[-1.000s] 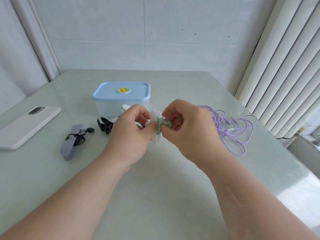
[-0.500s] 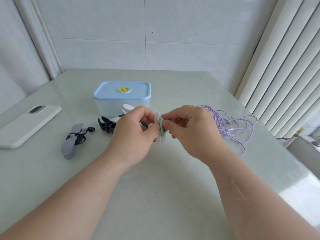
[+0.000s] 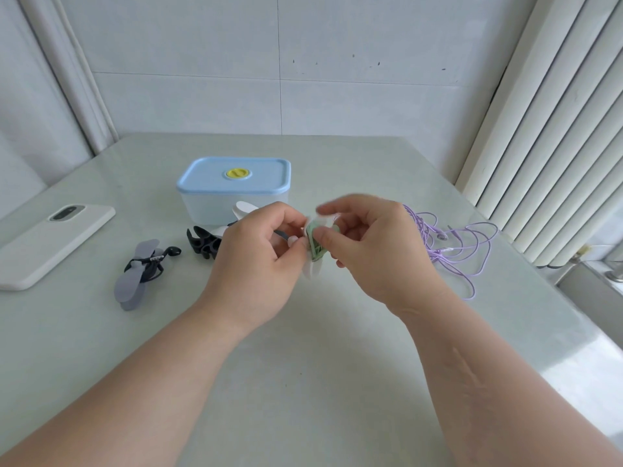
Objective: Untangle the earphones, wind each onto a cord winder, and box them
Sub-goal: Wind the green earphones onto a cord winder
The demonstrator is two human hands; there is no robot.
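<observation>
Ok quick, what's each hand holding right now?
Left hand: pinches the white cord winder.
Right hand: pinches the green earphones wound on that winder.

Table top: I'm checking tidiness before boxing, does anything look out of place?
The purple earphones sprawl in a loose tangle on the right, on no winder; the black earphones sit wound on a grey winder. Nothing looks damaged.

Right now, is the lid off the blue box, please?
No, the blue lid sits flat and closed on top of the box.
</observation>
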